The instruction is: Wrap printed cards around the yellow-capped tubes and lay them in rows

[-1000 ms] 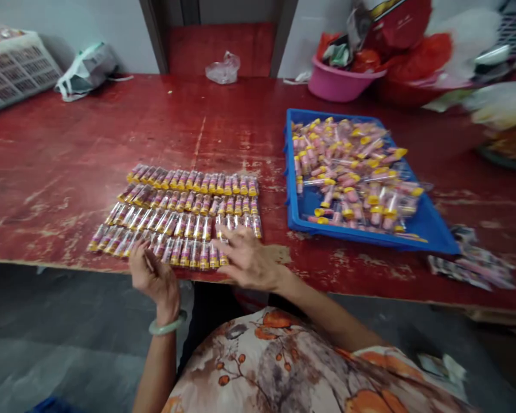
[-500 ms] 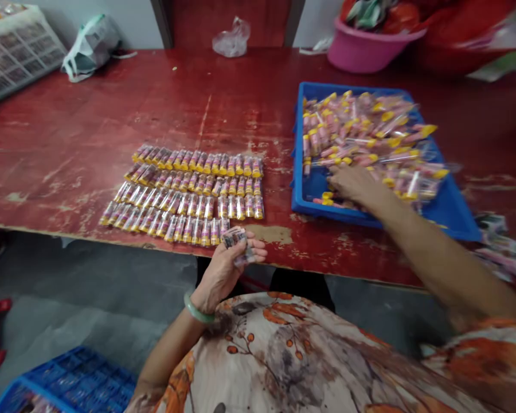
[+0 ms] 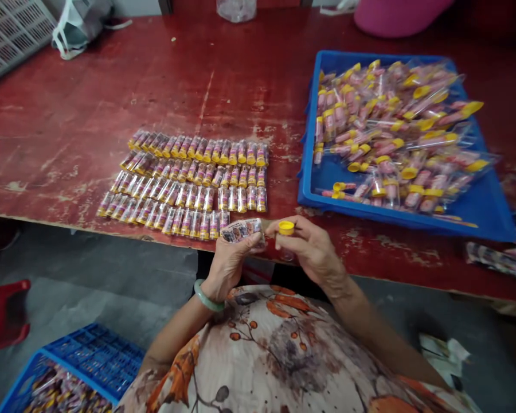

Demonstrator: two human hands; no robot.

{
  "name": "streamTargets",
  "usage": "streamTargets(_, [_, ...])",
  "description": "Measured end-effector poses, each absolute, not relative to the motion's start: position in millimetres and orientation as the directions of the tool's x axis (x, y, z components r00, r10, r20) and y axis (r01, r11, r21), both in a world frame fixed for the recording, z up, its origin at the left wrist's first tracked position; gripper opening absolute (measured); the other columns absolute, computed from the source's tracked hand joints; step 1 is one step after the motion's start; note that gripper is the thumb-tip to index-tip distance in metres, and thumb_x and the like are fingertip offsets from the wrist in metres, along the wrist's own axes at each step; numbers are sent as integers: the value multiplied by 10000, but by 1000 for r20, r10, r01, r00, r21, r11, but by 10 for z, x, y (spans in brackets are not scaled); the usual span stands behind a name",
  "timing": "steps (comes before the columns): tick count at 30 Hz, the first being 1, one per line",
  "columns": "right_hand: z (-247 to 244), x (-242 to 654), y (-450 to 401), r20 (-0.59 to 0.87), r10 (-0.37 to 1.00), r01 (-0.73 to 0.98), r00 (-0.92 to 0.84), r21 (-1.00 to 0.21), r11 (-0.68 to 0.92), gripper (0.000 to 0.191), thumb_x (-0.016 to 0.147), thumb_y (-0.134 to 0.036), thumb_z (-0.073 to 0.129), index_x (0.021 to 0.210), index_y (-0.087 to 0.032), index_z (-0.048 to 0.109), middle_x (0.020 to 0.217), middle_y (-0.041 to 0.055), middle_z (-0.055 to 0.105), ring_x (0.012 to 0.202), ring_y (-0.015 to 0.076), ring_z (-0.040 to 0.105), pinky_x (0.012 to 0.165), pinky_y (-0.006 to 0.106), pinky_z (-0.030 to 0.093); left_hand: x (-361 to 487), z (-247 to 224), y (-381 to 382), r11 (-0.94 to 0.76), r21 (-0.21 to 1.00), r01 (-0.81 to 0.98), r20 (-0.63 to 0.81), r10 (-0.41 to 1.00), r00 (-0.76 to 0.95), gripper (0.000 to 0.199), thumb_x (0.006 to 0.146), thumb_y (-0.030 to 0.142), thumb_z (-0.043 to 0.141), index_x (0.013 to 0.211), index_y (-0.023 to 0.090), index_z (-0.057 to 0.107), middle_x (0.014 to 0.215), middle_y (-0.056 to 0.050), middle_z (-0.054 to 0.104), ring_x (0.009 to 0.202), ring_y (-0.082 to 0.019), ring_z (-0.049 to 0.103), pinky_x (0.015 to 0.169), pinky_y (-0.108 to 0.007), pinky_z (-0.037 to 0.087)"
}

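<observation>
Far to the left of the blue tray [image 3: 322, 178], you have a red stool [image 3: 4, 318] on the floor and a white crate [image 3: 12, 34] on the red tabletop [image 3: 167, 86]. Below and left of the tray, a blue crate [image 3: 81, 355] on the floor holds a heap of small yellow-ended pieces.

Nearer the tray, on its left, four rows of small clear tubes [image 3: 191, 198] lie side by side, each with a yellow end and a purplish band. You cannot read their labels.

Just off the tray's near left corner, your left grip [image 3: 227, 264] is closed on some printed slips [image 3: 243, 230], thumb across the top; their print is too small to make out. Closer to that corner, your right grip [image 3: 316, 249] pinches one clear tube [image 3: 286, 229] with its yellow cap up, the fingers narrowed around it. You cannot tell whether its index finger touches the slips.

The tray itself carries a jumble of yellow-capped pink tubes [image 3: 387, 172], and right of it lie more printed strips [image 3: 499, 261], blurred and unreadable.
</observation>
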State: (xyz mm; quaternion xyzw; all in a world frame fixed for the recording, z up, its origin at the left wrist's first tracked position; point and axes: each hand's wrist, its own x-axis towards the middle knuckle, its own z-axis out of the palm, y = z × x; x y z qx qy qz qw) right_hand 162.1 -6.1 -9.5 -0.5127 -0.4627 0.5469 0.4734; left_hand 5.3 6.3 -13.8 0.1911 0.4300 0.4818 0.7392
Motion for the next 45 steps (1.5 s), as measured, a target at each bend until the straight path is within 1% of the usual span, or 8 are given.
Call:
streamTargets(5, [-150,1320,77,-256,959,-168,123,-958,-234,246,586,-280,768,751,-192,609,692,-31,612,643,117,555,594,234,447,7,-169,35,427,749,-507,-393,902,180,290,591,210,857,841,153,721,806,-20,726,704,-133,653,704,-268,531])
streamTargets(12, [-105,1251,150,-431,901,-270,39,-873,-406,260,538,-277,746,726,-203,581,590,-56,576,460,101,474,413,222,375,-59,-141,19,505,705,-498,-421,863,279,288,636,248,837,876,135,723,807,-36,721,678,-129,648,707,-278,527])
streamTargets(16, [-131,1276,153,-343,936,-276,74,-909,-312,255,514,-234,773,707,-192,611,652,-44,598,590,103,532,551,227,436,-109,-146,20,531,683,-502,-443,847,293,289,679,271,814,916,128,728,845,-50,732,712,-130,660,728,-268,529])
streamTargets(20, [-76,1416,150,-242,964,-247,108,-946,-210,228,584,-248,783,786,-209,685,755,-29,633,686,103,554,652,235,461,-128,-200,21,522,690,-502,-471,850,236,362,638,272,843,944,118,725,903,-76,737,754,-156,676,732,-291,546])
streamTargets(27, [232,1604,115,-207,974,-336,91,-927,-165,320,651,-260,767,958,-201,697,768,7,649,572,91,538,450,197,404,-79,-199,-17,517,694,-501,-467,853,233,351,640,273,845,926,108,726,837,-68,733,697,-145,670,696,-285,562])
streamTargets(32, [327,1503,207,-60,986,-362,156,-932,1,262,645,-227,767,887,-186,676,739,5,659,547,103,572,437,213,457,-83,-154,-54,507,730,-458,-449,861,237,285,607,259,860,804,103,727,734,-44,702,606,-113,623,609,-242,527])
streamTargets(39, [281,1334,282,36,984,-243,177,-967,80,253,657,-211,779,884,-189,669,767,-2,682,611,113,618,491,218,497,-111,-151,-93,437,788,-433,-395,899,188,263,569,255,876,736,132,714,695,-12,683,603,-108,599,634,-249,504])
streamTargets(45, [250,1356,247,122,989,-59,83,-990,127,268,678,-204,782,927,-214,684,781,-11,695,675,123,647,616,245,553,-184,-135,-101,405,830,-384,-358,914,191,239,593,246,862,745,131,717,689,-10,681,617,-111,592,639,-244,482])
